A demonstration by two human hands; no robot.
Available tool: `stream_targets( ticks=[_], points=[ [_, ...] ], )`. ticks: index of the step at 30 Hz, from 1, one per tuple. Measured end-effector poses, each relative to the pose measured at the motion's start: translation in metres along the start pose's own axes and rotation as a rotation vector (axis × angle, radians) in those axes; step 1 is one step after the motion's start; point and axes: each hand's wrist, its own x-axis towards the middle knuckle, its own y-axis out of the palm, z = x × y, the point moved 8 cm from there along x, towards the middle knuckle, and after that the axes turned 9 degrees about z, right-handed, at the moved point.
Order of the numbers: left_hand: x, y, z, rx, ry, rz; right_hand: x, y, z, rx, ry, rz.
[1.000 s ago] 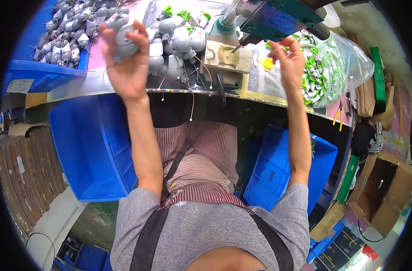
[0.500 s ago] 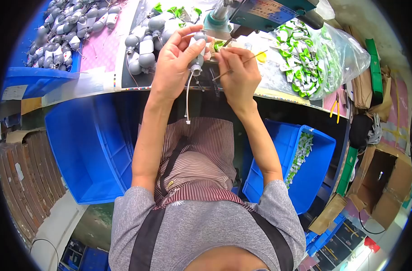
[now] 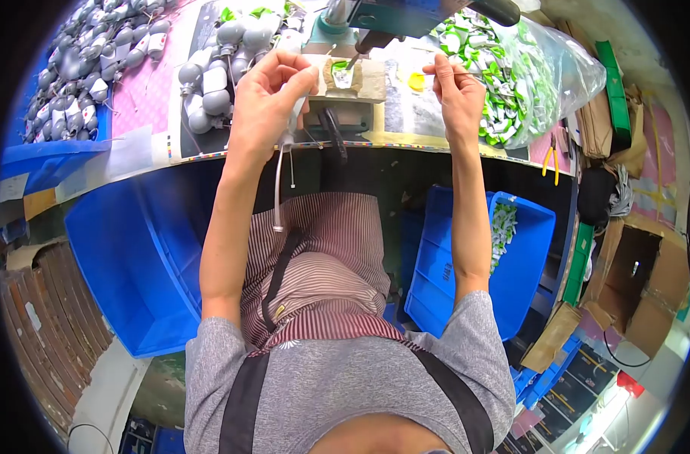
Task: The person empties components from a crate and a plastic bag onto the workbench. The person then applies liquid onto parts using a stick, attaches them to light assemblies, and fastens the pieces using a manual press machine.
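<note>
My left hand (image 3: 268,98) is closed round a grey-and-white part, mostly hidden by the fingers, with white cables (image 3: 279,189) hanging below it over the table edge. To its right, a green-and-white piece (image 3: 342,73) lies in the hollow of a tan block fixture (image 3: 370,82), under the tip of the teal press (image 3: 398,17). My right hand (image 3: 460,94) is raised to the right of the fixture, fingers pinched on a thin stick-like tool (image 3: 469,73). A yellow round item (image 3: 417,82) lies between that hand and the fixture.
Grey bulb-shaped parts (image 3: 214,91) sit left of the fixture, with many more (image 3: 72,91) at the far left. A plastic bag (image 3: 564,76) of green-and-white pieces is at the right, near yellow-handled pliers (image 3: 550,163). Blue bins (image 3: 133,272) stand below the table.
My right hand has moved right, away from the fixture. My left hand has shifted slightly left with its part. The green-and-white piece in the fixture now shows fully.
</note>
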Motion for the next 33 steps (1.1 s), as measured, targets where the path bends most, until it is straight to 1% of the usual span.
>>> stream_targets(
  ticks=[1,4,8,12,15,16,18,20,21,22,24,27,30,31,33],
  points=[
    [-0.002,0.001,0.001,0.043,0.005,-0.021,0.000,-0.003,-0.004,-0.031,-0.005,-0.046],
    [-0.006,0.003,0.002,0.165,0.022,-0.083,-0.006,-0.007,0.001,-0.233,-0.113,-0.234],
    [-0.009,0.006,0.002,0.228,-0.005,-0.092,-0.004,-0.002,-0.003,-0.409,-0.111,-0.214],
    [-0.012,0.006,-0.001,0.320,-0.015,-0.144,0.000,0.000,-0.004,-0.449,-0.117,-0.203],
    [-0.015,0.005,-0.007,0.429,0.050,-0.206,-0.003,0.000,0.005,-0.156,-0.152,-0.219],
    [-0.016,0.005,-0.006,0.445,0.061,-0.214,-0.001,0.005,0.007,0.129,-0.161,-0.179],
    [-0.014,0.005,-0.004,0.477,0.083,-0.224,-0.002,0.025,0.018,0.495,-0.065,-0.025],
    [-0.013,0.005,-0.003,0.462,0.075,-0.225,-0.004,0.051,0.027,0.592,0.007,0.075],
    [-0.013,0.007,-0.004,0.449,0.077,-0.230,-0.004,0.063,0.026,0.586,0.046,0.098],
    [-0.012,0.008,-0.005,0.434,0.080,-0.236,-0.005,0.073,0.033,0.567,0.009,0.143],
    [-0.012,0.009,-0.003,0.382,0.073,-0.214,-0.004,0.087,0.041,0.487,-0.050,0.150],
    [-0.010,0.007,0.001,0.335,0.070,-0.199,-0.003,0.096,0.044,0.304,-0.051,0.160],
    [-0.008,0.008,0.004,0.282,0.041,-0.180,-0.005,0.099,0.055,-0.029,-0.180,0.094],
    [-0.008,0.009,0.006,0.260,0.027,-0.172,-0.006,0.101,0.058,-0.093,-0.258,0.069],
    [-0.008,0.010,0.009,0.235,0.007,-0.170,-0.007,0.102,0.063,-0.213,-0.304,0.069]
  ],
)
